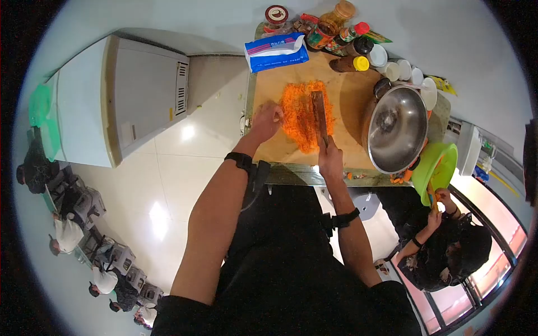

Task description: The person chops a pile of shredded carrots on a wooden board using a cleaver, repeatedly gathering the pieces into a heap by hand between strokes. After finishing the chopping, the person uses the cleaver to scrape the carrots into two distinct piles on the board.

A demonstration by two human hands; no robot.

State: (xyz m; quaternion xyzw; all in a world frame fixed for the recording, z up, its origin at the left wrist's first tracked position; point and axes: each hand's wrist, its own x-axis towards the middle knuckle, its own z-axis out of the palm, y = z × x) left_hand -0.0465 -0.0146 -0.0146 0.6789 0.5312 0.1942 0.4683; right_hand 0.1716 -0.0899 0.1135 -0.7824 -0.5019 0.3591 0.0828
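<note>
A flat heap of finely chopped carrot (297, 120) lies spread on the wooden cutting board (350, 92). My right hand (330, 159) is wrapped round the handle of a cleaver (318, 112). The blade is seen nearly edge-on and reaches away from me over the right part of the carrot. At the left edge of the heap is my left hand (268, 120), its fingers curled in and closed, with nothing visible in them.
Right of the board sits a large steel bowl (398, 129). Behind stand bottles (353, 64), a blue packet (276, 51), and white cups (428, 92). At right, another person (448, 252) works over a green bowl (437, 168). A white appliance (140, 92) and seated people (106, 280) are left.
</note>
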